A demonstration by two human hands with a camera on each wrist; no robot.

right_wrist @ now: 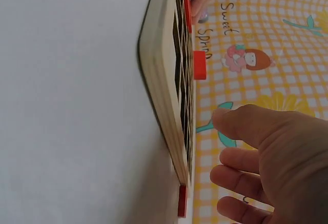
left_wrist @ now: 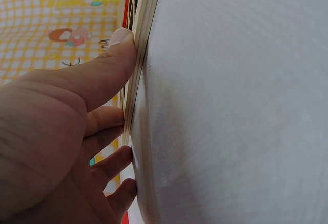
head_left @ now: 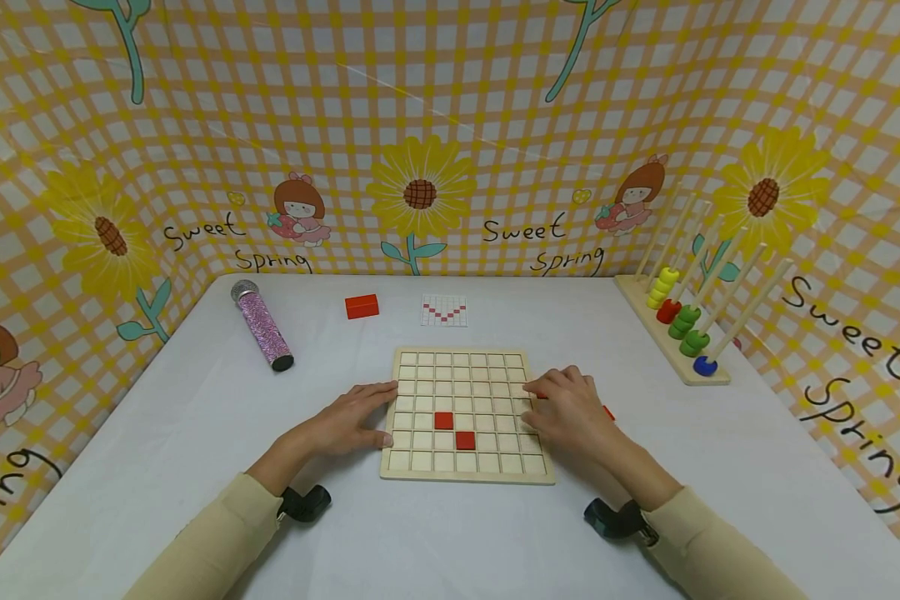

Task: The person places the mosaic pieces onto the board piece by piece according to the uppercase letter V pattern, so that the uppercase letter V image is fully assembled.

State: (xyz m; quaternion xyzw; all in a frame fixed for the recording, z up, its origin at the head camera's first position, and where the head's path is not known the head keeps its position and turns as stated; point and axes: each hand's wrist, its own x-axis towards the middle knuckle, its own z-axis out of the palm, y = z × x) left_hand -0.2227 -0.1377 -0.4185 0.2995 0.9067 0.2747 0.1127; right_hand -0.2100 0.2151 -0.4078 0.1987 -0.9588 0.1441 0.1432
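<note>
A square wooden grid board (head_left: 420, 371) lies flat on the white tabletop, with two red square tiles (head_left: 465, 440) set in its cells, one diagonal to the other. My left hand (head_left: 350, 421) rests along its left side; in the left wrist view the thumb and fingertips touch the board's edge (left_wrist: 141, 55). Over the right edge hovers my right hand (head_left: 572, 410), fingers loosely bent and apart, nothing between thumb and fingers in the right wrist view. A red tile (right_wrist: 182, 201) lies beside the board below this hand. Another bit of red (head_left: 609, 412) peeks out behind the wrist.
Behind the board lie a red block (head_left: 362, 307) and a small pattern card (head_left: 444, 311) with red squares in a V. A glittery pink microphone (head_left: 262, 325) is at back left. At right stands a peg rack (head_left: 708, 377) with coloured beads. Patterned cloth walls surround the table.
</note>
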